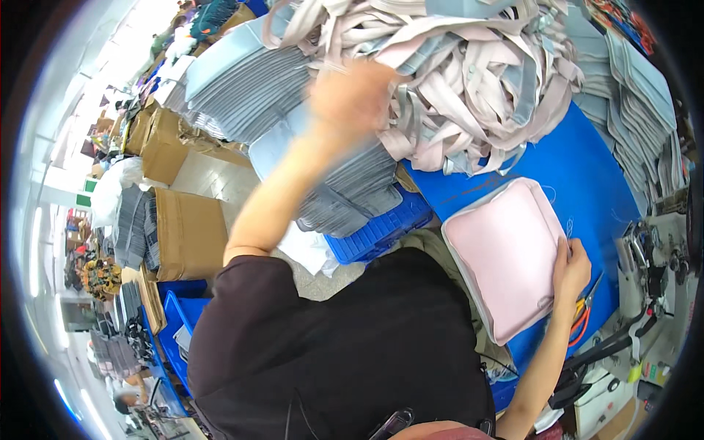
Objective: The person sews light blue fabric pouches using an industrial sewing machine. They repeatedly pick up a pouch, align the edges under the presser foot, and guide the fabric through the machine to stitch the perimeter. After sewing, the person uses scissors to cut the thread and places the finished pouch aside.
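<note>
My left hand (352, 103) is stretched forward, smeared by motion, over the near left edge of a heap of pale pink and grey fabric strips (469, 88). Its fingers cannot be made out. Close to me on the right, a pink rectangular fabric case (506, 257) with rounded corners and a pale grey rim lies on a blue tabletop (598, 176). My right hand (572, 270) is closed on the case's right edge. Scissors with orange handles (581, 323) lie beside my right wrist, partly hidden by it.
Stacks of grey-blue flat panels (249, 81) stand left of the strips, with more panels (631, 95) at the far right. A blue plastic crate (381, 231) sits below the nearer stack. Machine parts (645, 264) border the table at right. A cardboard box (191, 235) stands on the left.
</note>
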Tool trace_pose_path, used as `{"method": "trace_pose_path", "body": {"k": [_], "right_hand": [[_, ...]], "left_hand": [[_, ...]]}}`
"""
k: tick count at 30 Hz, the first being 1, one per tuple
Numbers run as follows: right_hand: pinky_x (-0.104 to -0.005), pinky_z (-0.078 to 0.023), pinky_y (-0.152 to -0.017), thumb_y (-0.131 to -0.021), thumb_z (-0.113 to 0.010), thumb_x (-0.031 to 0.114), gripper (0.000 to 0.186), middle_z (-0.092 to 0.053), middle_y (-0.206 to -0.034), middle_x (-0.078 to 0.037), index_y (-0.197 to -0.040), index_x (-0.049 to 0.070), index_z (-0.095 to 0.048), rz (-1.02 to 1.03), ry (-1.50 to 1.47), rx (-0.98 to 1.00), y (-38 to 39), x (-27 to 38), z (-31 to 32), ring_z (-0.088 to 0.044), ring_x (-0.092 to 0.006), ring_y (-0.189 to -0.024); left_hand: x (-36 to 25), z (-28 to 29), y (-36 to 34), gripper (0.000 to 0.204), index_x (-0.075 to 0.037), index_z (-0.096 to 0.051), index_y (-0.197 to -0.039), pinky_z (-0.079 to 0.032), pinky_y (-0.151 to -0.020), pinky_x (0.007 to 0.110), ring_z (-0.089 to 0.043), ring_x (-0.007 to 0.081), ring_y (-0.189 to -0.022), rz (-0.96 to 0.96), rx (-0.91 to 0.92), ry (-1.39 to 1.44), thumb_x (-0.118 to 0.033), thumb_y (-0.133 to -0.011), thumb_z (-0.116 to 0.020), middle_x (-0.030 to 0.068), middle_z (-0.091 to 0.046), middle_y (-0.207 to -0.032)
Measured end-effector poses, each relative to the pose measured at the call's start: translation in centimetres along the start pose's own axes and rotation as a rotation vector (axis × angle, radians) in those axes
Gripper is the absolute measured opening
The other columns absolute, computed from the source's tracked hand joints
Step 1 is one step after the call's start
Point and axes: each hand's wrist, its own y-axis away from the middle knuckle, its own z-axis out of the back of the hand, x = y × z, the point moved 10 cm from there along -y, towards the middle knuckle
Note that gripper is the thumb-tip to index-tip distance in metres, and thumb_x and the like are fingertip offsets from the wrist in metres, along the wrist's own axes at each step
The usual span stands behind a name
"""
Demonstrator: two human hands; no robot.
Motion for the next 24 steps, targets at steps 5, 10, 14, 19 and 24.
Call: {"method": "trace_pose_path", "body": {"k": [5,10,14,19,24], "right_hand": [[-0.0420,-0.050,-0.069,-0.098,-0.068,0.035,0.032,-0.069,-0.085,-0.015,-0.096,0.003,-0.068,0.005,-0.071,-0.003,0.2,0.2,0.4,-0.065,-0.0328,-0.076],[-0.0391,-0.053,-0.082,-0.095,-0.074,0.028,0.032,-0.070,-0.099,-0.013,-0.113,0.002,-0.070,-0.003,-0.172,-0.085,1.2,1.3,3.0,-0.067,-0.0276,-0.091],[-0.0348,-0.051,-0.088,-0.094,-0.074,0.026,0.036,-0.069,-0.101,-0.012,-0.119,0.000,-0.069,0.025,-0.272,-0.140,2.1,2.9,4.8,-0.064,-0.0232,-0.097],[-0.0338,-0.053,-0.085,-0.097,-0.073,0.026,0.032,-0.070,-0.105,-0.011,-0.117,0.001,-0.070,-0.003,-0.579,-0.044,3.0,3.5,4.4,-0.068,-0.0230,-0.091],[-0.0304,-0.055,-0.082,-0.105,-0.055,0.048,0.056,-0.070,-0.111,-0.012,-0.129,-0.002,-0.063,-0.038,-1.354,0.321,3.1,9.0,3.0,-0.071,-0.0214,-0.094]], "left_hand": [[25.1,13.7,3.1,0.077,-0.009,-0.048,-0.150,-0.050,-0.104,0.049,-0.059,0.0400,-0.128,0.234,0.145,-0.979,-0.039,-0.085,-0.078,0.0235,-0.062,-0.138],[30.2,15.3,3.6,0.051,-0.011,-0.071,-0.127,-0.054,-0.094,0.043,-0.070,0.0331,-0.110,0.524,0.606,-0.700,-0.037,-0.084,-0.079,0.0168,-0.073,-0.118],[28.7,16.7,0.5,0.035,-0.012,-0.077,-0.116,-0.055,-0.088,0.045,-0.072,0.0342,-0.100,0.484,0.636,-0.633,-0.031,-0.086,-0.077,0.0174,-0.076,-0.104],[20.3,29.2,-6.6,0.033,-0.020,-0.076,-0.120,-0.054,-0.092,0.044,-0.070,0.0331,-0.108,0.438,0.292,-1.109,-0.031,-0.092,-0.062,0.0133,-0.075,-0.114],[-4.7,28.8,-8.6,0.035,-0.021,-0.077,-0.122,-0.056,-0.077,0.034,-0.071,0.0226,-0.089,-0.040,-0.156,-1.002,-0.006,-0.093,-0.067,0.0028,-0.076,-0.105]]}}
